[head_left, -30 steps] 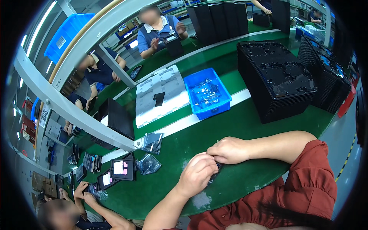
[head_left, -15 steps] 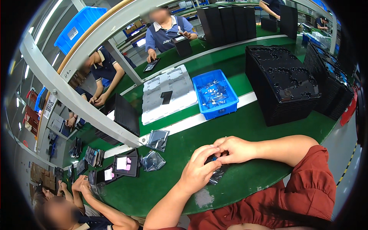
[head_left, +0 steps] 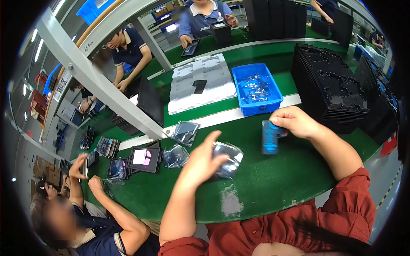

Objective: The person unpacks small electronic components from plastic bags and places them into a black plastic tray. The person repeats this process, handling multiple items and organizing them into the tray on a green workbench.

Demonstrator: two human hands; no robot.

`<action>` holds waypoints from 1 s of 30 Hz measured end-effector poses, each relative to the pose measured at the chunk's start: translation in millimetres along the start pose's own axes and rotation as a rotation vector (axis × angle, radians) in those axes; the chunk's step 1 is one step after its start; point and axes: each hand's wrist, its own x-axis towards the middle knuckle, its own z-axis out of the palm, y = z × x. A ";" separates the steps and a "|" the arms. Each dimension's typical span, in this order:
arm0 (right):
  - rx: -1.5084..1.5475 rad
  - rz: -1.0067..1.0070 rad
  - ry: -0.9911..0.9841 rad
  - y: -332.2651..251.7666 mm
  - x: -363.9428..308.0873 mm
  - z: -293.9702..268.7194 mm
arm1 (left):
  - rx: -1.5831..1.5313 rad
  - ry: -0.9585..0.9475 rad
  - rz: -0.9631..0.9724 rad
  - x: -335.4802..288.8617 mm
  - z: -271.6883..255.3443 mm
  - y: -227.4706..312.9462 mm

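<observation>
In my right hand, a flat dark piece with a bright blue face hangs between thumb and fingers, above the green table. My left hand has its thumb and forefinger spread apart. Right beside it, partly behind the thumb, is a clear shiny plastic bag with something dark inside. The left hand's other fingers are hidden. Farther left lie two more bagged dark parts, the nearer bag and the farther bag.
A blue bin of small bagged parts stands beyond my right hand. Tall black tray stacks rise at the right. A white foam tray bears a dark piece. A metal post crosses the left. Co-workers sit left and across.
My hands were together over a small bagged item; now they are apart. The right has moved away to the right with the blue-faced piece, the left slightly left beside the bag. The view has shifted.
</observation>
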 end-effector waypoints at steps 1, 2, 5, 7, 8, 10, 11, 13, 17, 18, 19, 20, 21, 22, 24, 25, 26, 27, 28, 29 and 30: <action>-0.119 0.054 -0.060 -1.1 -1.1 -6.2 | 0.044 0.070 -0.027 -1.4 -12.1 -7.0; -0.239 0.107 -0.118 -1.8 -3.0 -11.2 | 0.088 0.139 -0.053 -3.0 -21.6 -17.5; -0.771 -0.135 -0.159 3.3 -14.3 -16.3 | 0.201 0.328 -0.080 -7.3 -37.8 -46.1; -0.946 -0.310 -0.021 4.3 -21.6 -4.6 | 0.350 0.370 -0.054 -10.0 -45.4 -47.6; -0.985 -0.378 0.078 -1.0 -25.0 3.3 | 0.234 0.323 -0.204 -12.8 -48.3 -36.7; -1.002 -0.478 0.081 0.1 -29.1 17.0 | 0.247 0.470 -0.133 -8.6 -45.5 -30.9; -0.976 -0.552 0.031 -0.9 -30.6 24.7 | 0.231 0.529 -0.110 -8.9 -48.8 -25.8; -0.910 -0.698 -0.161 -3.3 -34.2 36.6 | 0.215 0.755 -0.082 -10.4 -62.6 -39.9; -0.929 -0.697 -0.448 3.4 -40.7 49.1 | 0.451 0.866 -0.395 -40.3 -126.7 -125.4; -0.945 -0.719 -0.434 2.9 -38.9 49.1 | 0.634 0.872 -0.505 -51.9 -142.8 -149.9; -0.959 -0.738 -0.419 2.8 -36.1 48.3 | 0.719 0.868 -0.654 -63.4 -153.2 -168.0; -0.983 -0.750 -0.394 1.0 -36.5 47.9 | 0.795 0.863 -0.790 -70.7 -159.9 -181.6; -1.006 -0.758 -0.383 3.3 -34.6 48.0 | 0.779 0.857 -0.900 -80.3 -164.8 -191.4; -0.993 -0.751 -0.388 6.2 -33.4 47.4 | 0.755 0.845 -1.005 -84.8 -165.1 -195.7; -0.970 -0.742 -0.397 8.5 -32.7 47.1 | 0.688 0.831 -1.015 -97.0 -168.9 -215.9; -0.968 -0.756 -0.400 7.6 -32.4 48.0 | 0.649 0.860 -0.969 -112.3 -176.1 -247.8; -0.974 -0.757 -0.399 7.1 -33.1 47.8 | 0.602 0.881 -0.915 -117.3 -177.9 -266.8; -0.982 -0.752 -0.395 7.3 -34.3 46.9 | 0.568 0.910 -0.937 -114.0 -174.9 -263.3; -0.983 -0.743 -0.392 7.7 -34.6 46.3 | 0.611 0.946 -0.943 -109.3 -170.5 -260.7; -0.983 -0.737 -0.389 8.2 -34.2 45.9 | 0.655 0.982 -0.949 -104.3 -165.0 -258.0; -0.981 -0.736 -0.387 8.1 -33.8 46.0 | 0.702 1.022 -0.959 -102.6 -161.4 -252.0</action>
